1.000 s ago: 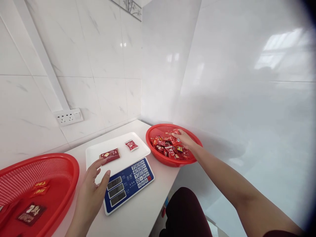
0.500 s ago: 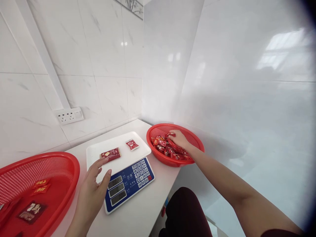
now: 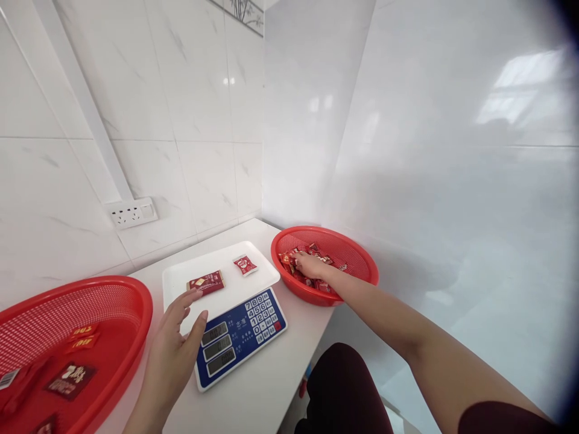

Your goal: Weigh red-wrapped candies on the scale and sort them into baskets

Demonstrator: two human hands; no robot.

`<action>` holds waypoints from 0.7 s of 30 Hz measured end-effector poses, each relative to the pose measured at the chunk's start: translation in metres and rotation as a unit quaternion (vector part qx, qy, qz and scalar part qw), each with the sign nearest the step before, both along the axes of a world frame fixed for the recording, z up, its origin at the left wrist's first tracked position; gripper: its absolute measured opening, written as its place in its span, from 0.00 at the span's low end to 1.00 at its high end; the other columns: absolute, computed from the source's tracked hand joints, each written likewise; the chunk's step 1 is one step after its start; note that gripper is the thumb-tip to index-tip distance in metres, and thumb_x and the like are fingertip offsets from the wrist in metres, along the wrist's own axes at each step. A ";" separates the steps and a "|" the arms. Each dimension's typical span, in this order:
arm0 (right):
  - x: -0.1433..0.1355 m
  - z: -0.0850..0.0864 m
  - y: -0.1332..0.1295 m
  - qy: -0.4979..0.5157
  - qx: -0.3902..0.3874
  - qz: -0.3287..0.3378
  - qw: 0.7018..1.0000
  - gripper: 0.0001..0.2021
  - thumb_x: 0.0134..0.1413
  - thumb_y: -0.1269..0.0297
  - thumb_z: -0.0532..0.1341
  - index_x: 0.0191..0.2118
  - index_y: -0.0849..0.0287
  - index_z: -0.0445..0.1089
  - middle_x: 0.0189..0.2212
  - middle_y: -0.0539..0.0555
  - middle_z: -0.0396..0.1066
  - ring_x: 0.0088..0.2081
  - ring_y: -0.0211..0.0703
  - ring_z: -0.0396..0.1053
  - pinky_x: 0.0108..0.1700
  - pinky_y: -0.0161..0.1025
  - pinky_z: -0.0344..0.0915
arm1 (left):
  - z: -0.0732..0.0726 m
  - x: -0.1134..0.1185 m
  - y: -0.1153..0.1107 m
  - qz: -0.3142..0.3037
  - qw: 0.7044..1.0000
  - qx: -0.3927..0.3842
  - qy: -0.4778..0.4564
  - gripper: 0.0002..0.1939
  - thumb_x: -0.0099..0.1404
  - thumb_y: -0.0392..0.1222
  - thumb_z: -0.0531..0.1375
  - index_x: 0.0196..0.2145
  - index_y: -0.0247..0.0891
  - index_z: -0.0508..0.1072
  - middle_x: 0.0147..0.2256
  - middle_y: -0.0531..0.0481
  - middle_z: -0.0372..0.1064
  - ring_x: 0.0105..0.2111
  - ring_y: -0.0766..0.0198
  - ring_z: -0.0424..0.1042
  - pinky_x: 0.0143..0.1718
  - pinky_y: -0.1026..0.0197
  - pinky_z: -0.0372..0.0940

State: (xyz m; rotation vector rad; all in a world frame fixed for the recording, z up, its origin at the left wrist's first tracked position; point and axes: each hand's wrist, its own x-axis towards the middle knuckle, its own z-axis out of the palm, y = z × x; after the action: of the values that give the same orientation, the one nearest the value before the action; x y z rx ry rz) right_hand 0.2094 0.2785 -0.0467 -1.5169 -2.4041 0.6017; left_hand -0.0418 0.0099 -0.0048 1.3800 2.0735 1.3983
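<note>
On the white scale tray (image 3: 174, 273) lie a long dark red packet (image 3: 207, 282) and a small red and white packet (image 3: 245, 265). My left hand (image 3: 176, 343) hovers at the tray's near left edge, fingers apart, fingertips close to the long packet and nothing held. My right hand (image 3: 311, 265) reaches into the right red basket (image 3: 357, 256), among many small red packets (image 3: 323, 284). Its fingertips are bent down into the packets at the basket's left side, and what they grip, if anything, is hidden.
At the lower left a bigger red basket (image 3: 147, 301) holds several packets. The scale's blue panel (image 3: 239, 334) faces me on the white table (image 3: 253, 386). Tiled walls stand behind and to the right. A wall socket (image 3: 132, 213) is at the left.
My right hand has moved left within the right basket, onto the packets at its left side. My left hand keeps its place by the tray. The view has shifted slightly.
</note>
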 end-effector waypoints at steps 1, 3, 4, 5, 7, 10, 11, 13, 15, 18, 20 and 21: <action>0.002 0.002 0.000 0.009 0.007 -0.005 1.000 0.21 0.47 0.71 0.60 0.50 0.56 0.66 0.54 0.59 0.62 0.49 0.56 0.64 0.50 0.45 0.58 | 0.000 0.000 0.000 0.000 1.000 0.001 0.002 0.21 0.57 0.55 0.53 0.48 0.50 0.63 0.54 0.50 0.59 0.51 0.48 0.62 0.32 0.57 0.68; 0.006 0.008 -0.001 0.035 0.017 -0.016 0.999 0.15 0.47 0.73 0.58 0.43 0.56 0.69 0.47 0.57 0.69 0.46 0.52 0.67 0.47 0.43 0.59 | 0.000 0.000 0.000 -0.001 1.000 0.001 0.004 0.21 0.57 0.54 0.53 0.48 0.50 0.63 0.54 0.49 0.59 0.51 0.48 0.62 0.32 0.57 0.68; 0.008 0.011 -0.002 0.051 0.022 -0.022 0.998 0.13 0.48 0.74 0.57 0.41 0.55 0.70 0.43 0.55 0.71 0.44 0.50 0.67 0.46 0.41 0.60 | 0.000 0.000 0.000 -0.003 1.000 0.001 0.003 0.21 0.57 0.54 0.53 0.48 0.49 0.64 0.54 0.49 0.59 0.51 0.48 0.62 0.32 0.57 0.68; 0.011 0.015 -0.003 0.069 0.027 -0.031 0.997 0.12 0.48 0.74 0.57 0.39 0.55 0.70 0.41 0.54 0.72 0.43 0.48 0.68 0.45 0.40 0.60 | 0.000 0.000 0.001 -0.005 1.000 0.003 0.003 0.21 0.57 0.54 0.53 0.48 0.49 0.64 0.54 0.49 0.59 0.50 0.48 0.63 0.32 0.57 0.68; 0.015 0.023 -0.006 0.111 0.033 -0.053 0.992 0.12 0.48 0.74 0.55 0.38 0.56 0.69 0.40 0.53 0.72 0.42 0.45 0.67 0.44 0.39 0.61 | 0.001 0.002 0.001 -0.006 1.000 0.010 0.002 0.20 0.57 0.54 0.53 0.47 0.47 0.65 0.53 0.48 0.60 0.49 0.47 0.63 0.32 0.57 0.68; 0.020 0.033 -0.008 0.176 0.031 -0.090 0.980 0.12 0.49 0.72 0.54 0.41 0.57 0.67 0.42 0.54 0.70 0.42 0.44 0.67 0.41 0.38 0.63 | 0.001 0.005 0.000 0.004 1.000 0.017 0.000 0.19 0.58 0.54 0.53 0.46 0.47 0.66 0.53 0.48 0.61 0.49 0.47 0.64 0.30 0.57 0.67; 0.021 0.036 -0.009 0.196 0.027 -0.100 0.975 0.13 0.49 0.71 0.54 0.42 0.57 0.66 0.43 0.55 0.70 0.41 0.44 0.68 0.40 0.38 0.63 | 0.002 0.005 0.000 0.005 1.000 0.017 -0.001 0.19 0.58 0.54 0.53 0.46 0.48 0.66 0.53 0.48 0.61 0.49 0.47 0.64 0.30 0.58 0.67; 0.021 0.040 -0.009 0.234 0.012 -0.111 0.966 0.14 0.50 0.68 0.54 0.44 0.58 0.65 0.42 0.56 0.69 0.40 0.44 0.68 0.38 0.37 0.65 | 0.001 0.006 0.000 0.000 1.000 0.018 -0.004 0.20 0.57 0.54 0.53 0.46 0.47 0.66 0.53 0.48 0.61 0.50 0.47 0.63 0.29 0.59 0.66; 0.016 0.043 -0.010 0.269 -0.007 -0.105 0.957 0.15 0.50 0.65 0.55 0.45 0.59 0.64 0.42 0.57 0.69 0.40 0.43 0.69 0.36 0.36 0.66 | 0.001 0.006 -0.001 -0.003 1.000 0.016 -0.004 0.20 0.58 0.53 0.53 0.46 0.47 0.66 0.53 0.47 0.61 0.50 0.46 0.63 0.28 0.59 0.65; 0.000 0.045 -0.017 0.314 -0.039 -0.064 0.946 0.17 0.50 0.62 0.55 0.47 0.59 0.63 0.43 0.56 0.69 0.40 0.42 0.69 0.36 0.35 0.67 | 0.000 0.005 -0.002 -0.009 1.000 0.010 0.009 0.18 0.59 0.52 0.52 0.47 0.48 0.65 0.54 0.48 0.60 0.50 0.48 0.63 0.29 0.59 0.65; -0.018 0.046 -0.027 0.332 -0.060 -0.022 0.941 0.17 0.50 0.60 0.56 0.47 0.57 0.63 0.43 0.55 0.70 0.40 0.42 0.69 0.36 0.34 0.68 | 0.001 0.005 -0.003 -0.020 1.000 0.006 0.020 0.18 0.61 0.51 0.52 0.47 0.48 0.65 0.55 0.47 0.59 0.50 0.49 0.63 0.30 0.59 0.65; -0.029 0.046 -0.033 0.338 -0.071 0.001 0.939 0.16 0.50 0.60 0.57 0.46 0.57 0.64 0.42 0.54 0.70 0.40 0.42 0.69 0.36 0.34 0.68 | 0.001 0.005 -0.003 -0.024 0.999 0.004 0.023 0.17 0.61 0.51 0.51 0.48 0.47 0.64 0.55 0.47 0.59 0.50 0.50 0.63 0.30 0.59 0.65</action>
State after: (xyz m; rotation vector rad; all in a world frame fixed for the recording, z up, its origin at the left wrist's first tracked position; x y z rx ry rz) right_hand 0.1809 0.2455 -0.0007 -1.1002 -1.8570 1.1045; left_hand -0.0370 0.0067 -0.0033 1.4685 2.0519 1.3695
